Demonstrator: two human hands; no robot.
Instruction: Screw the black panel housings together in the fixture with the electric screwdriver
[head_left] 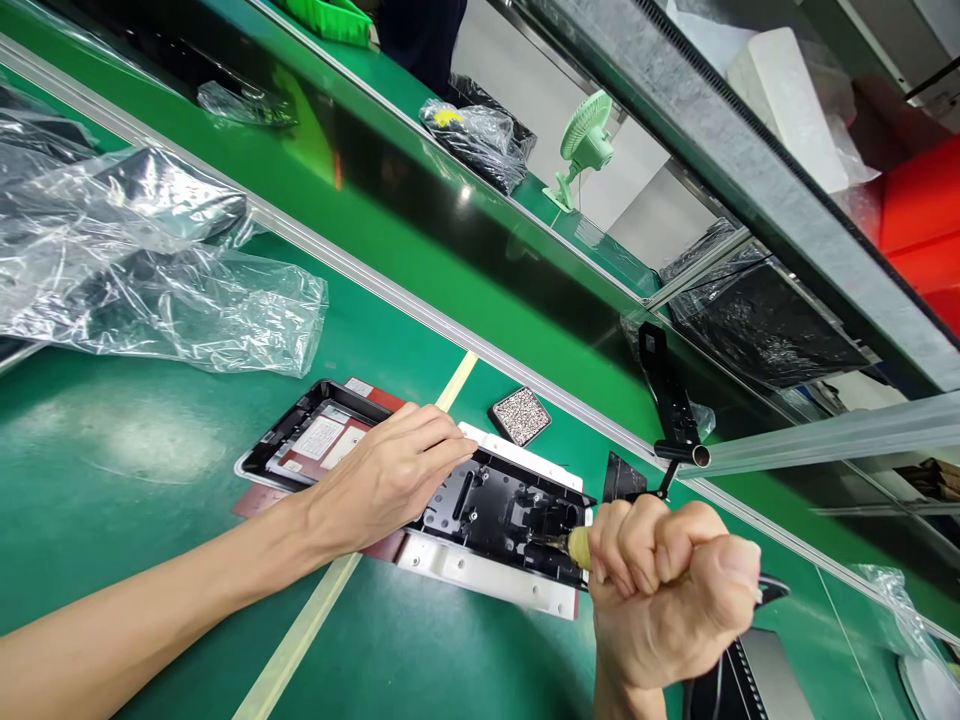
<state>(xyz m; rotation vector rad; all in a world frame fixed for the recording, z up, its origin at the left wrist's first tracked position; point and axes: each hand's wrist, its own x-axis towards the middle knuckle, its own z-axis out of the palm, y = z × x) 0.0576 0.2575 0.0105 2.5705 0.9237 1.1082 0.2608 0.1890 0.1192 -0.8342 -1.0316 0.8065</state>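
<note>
A long black plastic housing (491, 505) lies in a white and red fixture (480, 572) on the green bench. Labels show in the recess at its left end. My left hand (401, 460) rests across the middle of the housing, palm down, fingers lying together and flat. In a fist, my right hand (667, 575) grips a screwdriver with a yellow collar (580, 548). Its shaft points left into the right part of the housing; the exact contact at the tip is too small to tell. Just behind the fixture sits a small black tray of screws (520, 416).
Clear plastic bags (225, 300) cover the left of the bench. A metal rail (420, 325) runs behind the fixture. Beyond stand a black bracket (667, 390) and a green fan (585, 145). A grey metal beam (750, 170) crosses the upper right. Yellow tape (300, 640) runs under the fixture.
</note>
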